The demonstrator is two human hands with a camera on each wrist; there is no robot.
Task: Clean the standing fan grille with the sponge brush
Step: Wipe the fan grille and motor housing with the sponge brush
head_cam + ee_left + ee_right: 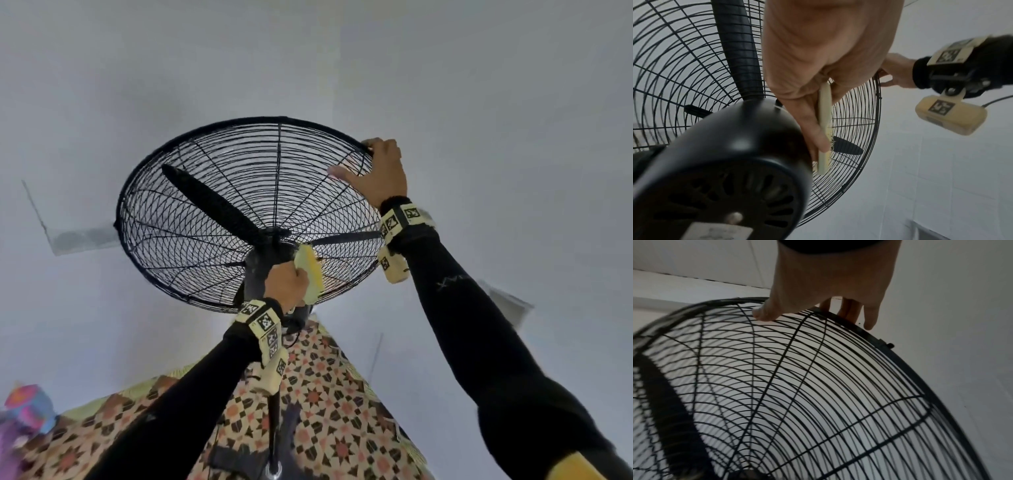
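A black wire fan grille point(212, 219) point(855, 129) point(818, 386) fills the middle of the head view, seen from behind. Its black motor housing point(263, 270) point(731, 162) sits at the centre. My left hand point(286, 282) point(818, 81) holds a pale yellow sponge brush point(311, 274) point(824, 126) flat against the rear grille just right of the motor. My right hand point(373, 168) point(818, 308) grips the grille's rim at the upper right, thumb on the wires and fingers curled over the edge. Dark blades point(212, 202) show behind the wires.
The fan's pole point(274, 431) runs down to a patterned floor point(325, 394). Pale walls surround the fan. Colourful objects point(27, 411) lie at the lower left. A cable point(999, 100) hangs from the right wrist unit.
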